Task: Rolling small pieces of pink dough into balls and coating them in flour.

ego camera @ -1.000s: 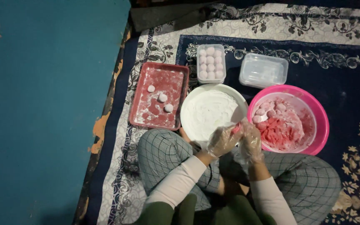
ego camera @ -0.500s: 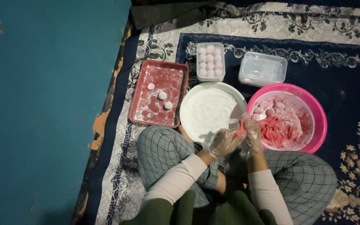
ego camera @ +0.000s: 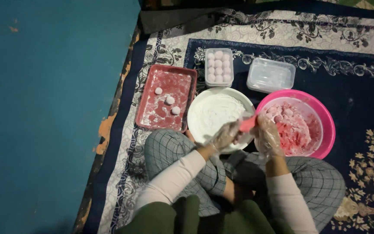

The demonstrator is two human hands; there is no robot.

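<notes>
1. Right now my left hand (ego camera: 226,136) and my right hand (ego camera: 265,135), both in thin clear plastic gloves, meet over the near rims of the white plate and the pink bowl. Between them I pinch a small flat piece of pink dough (ego camera: 248,124), stretched from one set of fingertips to the other.
2. Both grips are narrow, fingers curled in close on the dough, nothing else in either hand. I cannot tell how hard they press.
3. Judging by its look, the dough is light, soft and sticky. It should tear or sag if pulled from one end, so I would hold it by its edges with the fingertips and support the middle.
4. Just beyond my left hand lies the round white plate dusted with white flour (ego camera: 216,113). That powder probably keeps the dough from clinging to the gloves.
5. Just beside my right hand sits the round pink plastic bowl (ego camera: 327,130), which holds a rough mass of pink dough (ego camera: 297,130) and a few pale lumps.
6. Left of the plate is the rectangular red tray (ego camera: 150,118), floured, with three small white balls (ego camera: 169,100) on it, each apart from the others.
7. Farther off stand a small clear box filled with rows of pale balls (ego camera: 218,66) and a clear lidded plastic container (ego camera: 270,74).
8. Everything rests on the dark blue patterned carpet (ego camera: 360,65), next to a teal floor (ego camera: 44,108).
</notes>
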